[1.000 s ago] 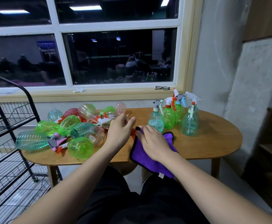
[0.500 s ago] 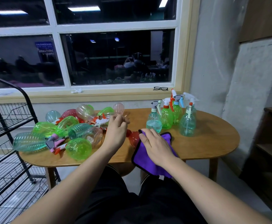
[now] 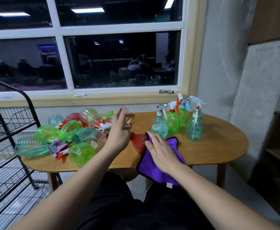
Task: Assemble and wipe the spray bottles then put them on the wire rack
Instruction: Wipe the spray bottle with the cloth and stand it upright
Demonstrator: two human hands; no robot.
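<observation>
While right hand (image 3: 163, 153) lies flat, fingers straight, on purple cloth (image 3: 154, 173) touching red bottle (image 3: 138, 143) at the table (image 3: 219, 146) edge, left hand (image 3: 119, 132) hovers raised, curled fingers pinching small grey-orange spray head (image 3: 128, 124).

A bare workroom — raw concrete wall (image 3: 219, 63), wire rack (image 3: 11, 126), wooden table (image 3: 219, 146) under window (image 3: 119, 60).

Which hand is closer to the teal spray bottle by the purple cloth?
Right. The right hand lies on the purple cloth just before the teal spray bottle; the left hand hovers farther left.
</observation>
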